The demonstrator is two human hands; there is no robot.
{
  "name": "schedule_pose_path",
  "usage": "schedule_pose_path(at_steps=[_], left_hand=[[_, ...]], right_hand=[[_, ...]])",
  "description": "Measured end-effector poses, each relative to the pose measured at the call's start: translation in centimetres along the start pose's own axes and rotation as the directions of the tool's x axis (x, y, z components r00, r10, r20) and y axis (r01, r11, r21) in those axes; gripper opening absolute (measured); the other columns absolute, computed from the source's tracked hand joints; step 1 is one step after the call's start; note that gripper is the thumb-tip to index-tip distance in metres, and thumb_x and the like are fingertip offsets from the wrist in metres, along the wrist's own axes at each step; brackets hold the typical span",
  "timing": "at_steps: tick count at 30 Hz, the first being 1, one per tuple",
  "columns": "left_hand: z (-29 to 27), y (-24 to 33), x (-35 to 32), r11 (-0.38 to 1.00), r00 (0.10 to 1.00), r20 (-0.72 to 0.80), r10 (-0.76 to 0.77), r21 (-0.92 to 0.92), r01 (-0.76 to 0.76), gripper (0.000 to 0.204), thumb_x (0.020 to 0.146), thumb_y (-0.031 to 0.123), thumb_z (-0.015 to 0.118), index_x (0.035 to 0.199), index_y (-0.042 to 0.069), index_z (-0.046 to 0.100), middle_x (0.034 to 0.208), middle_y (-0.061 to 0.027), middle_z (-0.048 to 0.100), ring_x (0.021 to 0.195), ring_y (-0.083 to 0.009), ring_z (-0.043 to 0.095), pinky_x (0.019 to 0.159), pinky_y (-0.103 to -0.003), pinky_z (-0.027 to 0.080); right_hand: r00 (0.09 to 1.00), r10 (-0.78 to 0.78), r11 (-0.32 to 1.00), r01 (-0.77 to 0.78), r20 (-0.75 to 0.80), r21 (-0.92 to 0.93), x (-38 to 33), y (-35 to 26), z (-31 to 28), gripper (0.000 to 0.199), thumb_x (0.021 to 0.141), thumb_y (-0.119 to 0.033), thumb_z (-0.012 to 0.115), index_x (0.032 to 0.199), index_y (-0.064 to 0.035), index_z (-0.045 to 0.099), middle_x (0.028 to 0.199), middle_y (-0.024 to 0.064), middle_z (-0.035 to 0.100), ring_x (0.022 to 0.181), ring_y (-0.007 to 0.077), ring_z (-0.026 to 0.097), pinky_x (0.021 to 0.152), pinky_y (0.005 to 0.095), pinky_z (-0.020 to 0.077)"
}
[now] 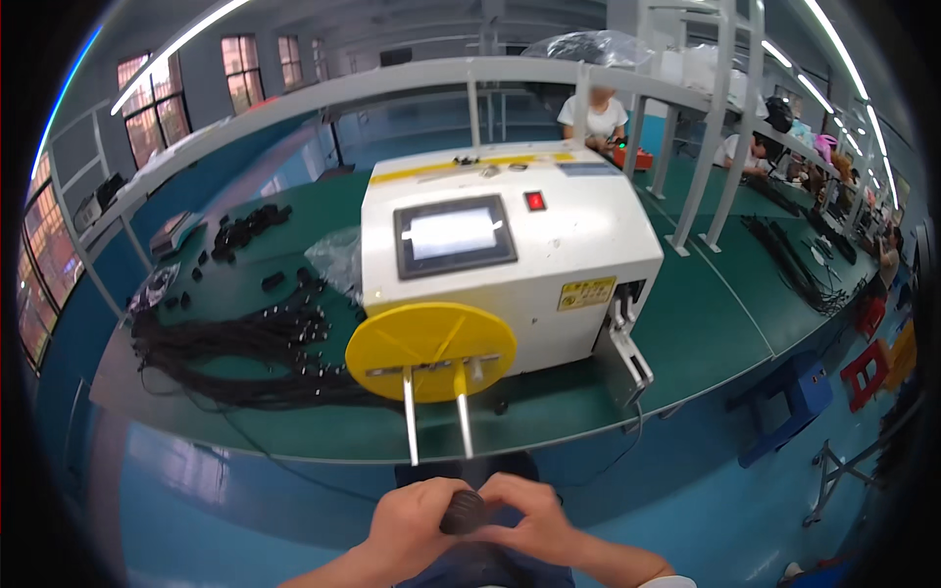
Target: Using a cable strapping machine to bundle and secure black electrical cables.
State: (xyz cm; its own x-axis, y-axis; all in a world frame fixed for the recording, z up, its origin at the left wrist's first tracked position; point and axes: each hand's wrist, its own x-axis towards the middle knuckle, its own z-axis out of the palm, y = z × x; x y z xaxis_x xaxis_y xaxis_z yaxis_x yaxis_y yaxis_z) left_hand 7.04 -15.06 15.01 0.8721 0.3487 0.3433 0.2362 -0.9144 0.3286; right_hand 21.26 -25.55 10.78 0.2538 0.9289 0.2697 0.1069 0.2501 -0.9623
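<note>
One dark bundle [463,513], between left fingers [437,489] and right fingers [518,489], both curled holding it

A yellow label [586,293] sits on the white machine [549,250], its print too small to read

Factory workshop, production hall. A long green bench [701,338] carries a boxy white machine [549,230] with a screen [453,235] and a yellow disc [431,333], beside heaped black cables [235,348]. A pale metal frame [392,83] spans the bench; tube lights [181,54] line the ceiling. Other people [593,116] occupy places farther along. Plastic stools [792,400] stand on a glossy blue floor [216,534].
</note>
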Motion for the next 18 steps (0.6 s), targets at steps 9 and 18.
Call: schedule_pose_path(at_steps=[9, 18], left_hand=[[4.5, -1.2, -0.3, -0.296, 0.773, 0.58, -0.255, -0.808, 0.509, 0.019, 0.075, -0.001, 0.062, 0.092, -0.005, 0.054, 0.076, -0.0079, 0.058, 0.069, -0.0189, 0.063, 0.071, -0.038, 0.057], [5.7, -2.5, -0.7, -0.465, 0.767, 0.624, -0.151, -0.729, 0.501, 0.014, 0.08, 0.002, 0.061, 0.093, -0.002, 0.056, 0.077, -0.0079, 0.058, 0.07, -0.0159, 0.061, 0.073, -0.04, 0.057]], right_hand=[[0.998, -0.035, 0.969, 0.048, 0.057, -0.242, 2.1, 0.3, -2.5, 0.023, 0.079, 0.002, 0.062, 0.101, -0.0004, 0.065, 0.092, 0.0094, 0.06, 0.083, 0.016, 0.06, 0.069, 0.0253, 0.0496], [0.997, 0.083, 0.952, -0.081, -0.004, -0.296, 2.7, 0.6, -1.5, 0.013, 0.08, -0.002, 0.063, 0.093, 0.0009, 0.067, 0.084, 0.0078, 0.06, 0.074, 0.0142, 0.059, 0.066, 0.024, 0.0473]])
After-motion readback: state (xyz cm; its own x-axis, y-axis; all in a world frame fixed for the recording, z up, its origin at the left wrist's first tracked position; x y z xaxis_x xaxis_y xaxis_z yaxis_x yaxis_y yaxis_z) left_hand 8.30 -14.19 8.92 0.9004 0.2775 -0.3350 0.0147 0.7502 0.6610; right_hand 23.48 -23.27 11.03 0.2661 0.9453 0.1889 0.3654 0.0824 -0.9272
